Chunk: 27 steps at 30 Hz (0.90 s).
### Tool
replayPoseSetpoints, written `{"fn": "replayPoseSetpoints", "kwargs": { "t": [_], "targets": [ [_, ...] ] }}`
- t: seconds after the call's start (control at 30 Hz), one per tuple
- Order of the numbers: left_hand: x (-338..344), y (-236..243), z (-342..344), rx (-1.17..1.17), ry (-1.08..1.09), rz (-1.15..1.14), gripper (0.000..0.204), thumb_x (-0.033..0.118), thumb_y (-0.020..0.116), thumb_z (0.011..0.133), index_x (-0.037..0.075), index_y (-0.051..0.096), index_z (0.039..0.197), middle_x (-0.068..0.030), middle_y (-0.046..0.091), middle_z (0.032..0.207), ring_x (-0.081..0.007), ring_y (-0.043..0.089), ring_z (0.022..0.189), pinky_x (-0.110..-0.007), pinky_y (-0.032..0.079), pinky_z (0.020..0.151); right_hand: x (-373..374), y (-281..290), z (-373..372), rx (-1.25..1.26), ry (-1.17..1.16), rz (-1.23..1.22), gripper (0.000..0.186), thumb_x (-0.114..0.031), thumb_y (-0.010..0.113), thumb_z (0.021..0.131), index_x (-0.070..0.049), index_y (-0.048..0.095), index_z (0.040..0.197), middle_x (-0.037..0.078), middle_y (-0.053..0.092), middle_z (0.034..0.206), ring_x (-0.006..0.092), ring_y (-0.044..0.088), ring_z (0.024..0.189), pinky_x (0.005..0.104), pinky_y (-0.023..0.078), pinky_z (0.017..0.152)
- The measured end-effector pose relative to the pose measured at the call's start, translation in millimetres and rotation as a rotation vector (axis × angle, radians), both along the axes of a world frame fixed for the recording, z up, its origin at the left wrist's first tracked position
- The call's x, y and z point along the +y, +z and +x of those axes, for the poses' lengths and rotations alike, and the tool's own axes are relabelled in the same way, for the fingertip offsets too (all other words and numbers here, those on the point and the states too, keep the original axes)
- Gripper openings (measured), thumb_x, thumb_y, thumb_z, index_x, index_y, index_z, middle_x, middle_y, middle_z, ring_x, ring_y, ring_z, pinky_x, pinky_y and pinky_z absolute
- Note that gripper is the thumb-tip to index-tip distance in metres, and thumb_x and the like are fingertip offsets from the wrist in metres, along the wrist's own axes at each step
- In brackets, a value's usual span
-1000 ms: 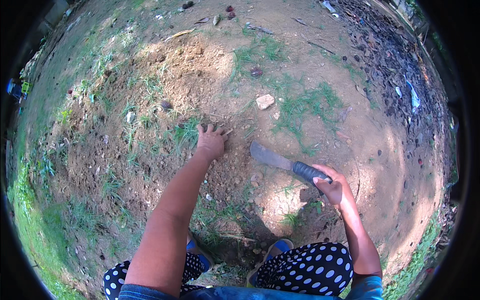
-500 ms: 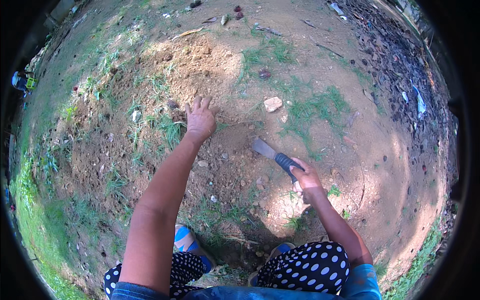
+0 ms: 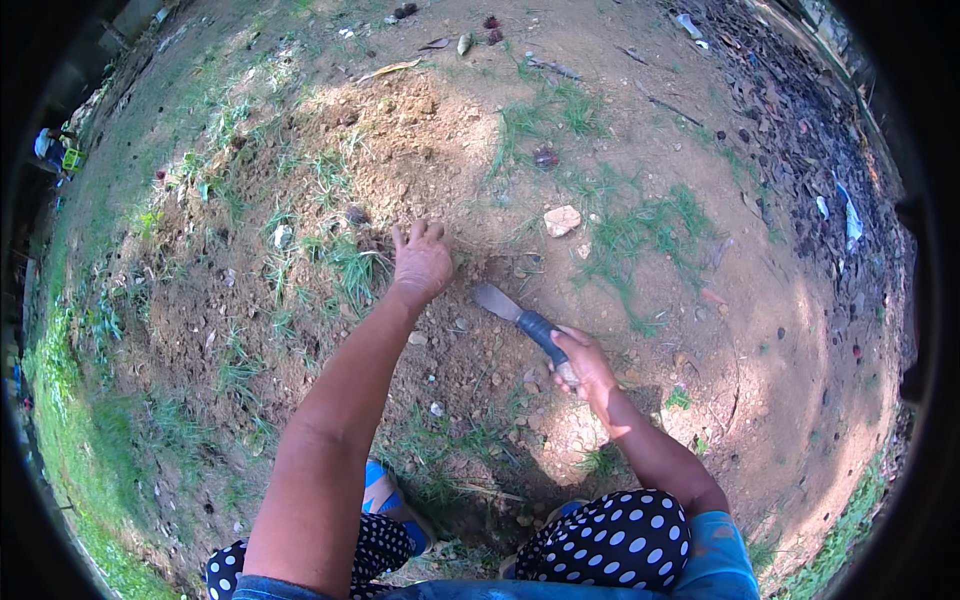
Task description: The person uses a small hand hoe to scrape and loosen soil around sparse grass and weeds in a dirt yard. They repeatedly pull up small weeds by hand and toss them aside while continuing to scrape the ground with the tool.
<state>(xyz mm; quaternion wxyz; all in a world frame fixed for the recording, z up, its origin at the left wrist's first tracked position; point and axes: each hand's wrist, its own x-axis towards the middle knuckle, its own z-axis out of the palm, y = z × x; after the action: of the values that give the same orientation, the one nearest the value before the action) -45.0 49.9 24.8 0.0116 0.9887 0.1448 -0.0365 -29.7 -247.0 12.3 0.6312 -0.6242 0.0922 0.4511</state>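
My left hand (image 3: 424,268) reaches low over loose brown soil, palm down, fingers apart and nothing visible in them. Just left of it grows a grass tuft (image 3: 355,264). My right hand (image 3: 582,364) grips a short hand tool by its dark, wrapped handle (image 3: 541,335). Its flat grey metal blade (image 3: 496,301) points up and left, the tip close to the dug soil beside my left hand. Whether the blade touches the ground, I cannot tell.
A pale stone (image 3: 562,221) lies beyond the blade, near a grass patch (image 3: 650,235). Crumbly soil (image 3: 400,120) is heaped farther ahead. Dark leaf litter with a white scrap (image 3: 852,222) covers the far right. My blue-strapped sandal (image 3: 385,495) is close below. Another person (image 3: 48,148) is at far left.
The tool and my right hand have moved left, bringing the blade closer to my left hand. My left hand sits slightly nearer to me, its fingers still apart. The whole view has shifted a little.
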Motion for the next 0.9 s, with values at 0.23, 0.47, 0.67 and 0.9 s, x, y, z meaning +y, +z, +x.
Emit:
{"fn": "replayPoseSetpoints", "kwargs": {
  "t": [0.23,0.47,0.67,0.9],
  "targets": [
    [9,8,-9,0.120,0.157,-0.011,0.033,0.015,0.047,0.086,0.012,0.060,0.117,-0.0086,0.048,0.123,-0.0283,0.034,0.127,-0.063,0.015,0.106,38,56,-5,-0.756,0.397,-0.285,0.041,-0.019,0.061,0.085,-0.006,0.055,0.123,0.005,0.062,0.074,0.0128,0.058,0.053,0.0259,0.042,0.047],
    [52,-19,-36,-0.127,0.095,0.095,0.027,0.031,0.055,0.086,0.013,0.064,0.103,-0.0072,0.054,0.111,-0.0279,0.041,0.114,-0.057,0.023,0.099,-87,107,13,-0.647,0.217,-0.262,0.042,-0.013,0.062,0.084,-0.004,0.055,0.124,0.006,0.063,0.077,0.0079,0.053,0.049,0.0241,0.042,0.041],
    [-5,-29,-3,-0.050,0.055,-0.035,0.037,0.035,0.058,0.085,0.013,0.059,0.114,-0.0092,0.047,0.125,-0.0302,0.037,0.124,-0.062,0.018,0.105,-30,59,23,-0.302,0.038,-0.306,0.039,-0.019,0.060,0.086,-0.002,0.056,0.121,0.007,0.060,0.071,0.0111,0.049,0.038,0.0261,0.036,0.031],
    [-20,-35,-9,0.124,0.271,-0.187,0.031,0.019,0.045,0.086,0.012,0.066,0.109,-0.0098,0.045,0.130,-0.0305,0.035,0.126,-0.064,0.019,0.102,-13,73,-18,-1.187,0.529,-0.478,0.050,-0.023,0.065,0.082,-0.007,0.051,0.127,0.006,0.064,0.081,0.0160,0.061,0.062,0.0292,0.049,0.061]
  ]
}}
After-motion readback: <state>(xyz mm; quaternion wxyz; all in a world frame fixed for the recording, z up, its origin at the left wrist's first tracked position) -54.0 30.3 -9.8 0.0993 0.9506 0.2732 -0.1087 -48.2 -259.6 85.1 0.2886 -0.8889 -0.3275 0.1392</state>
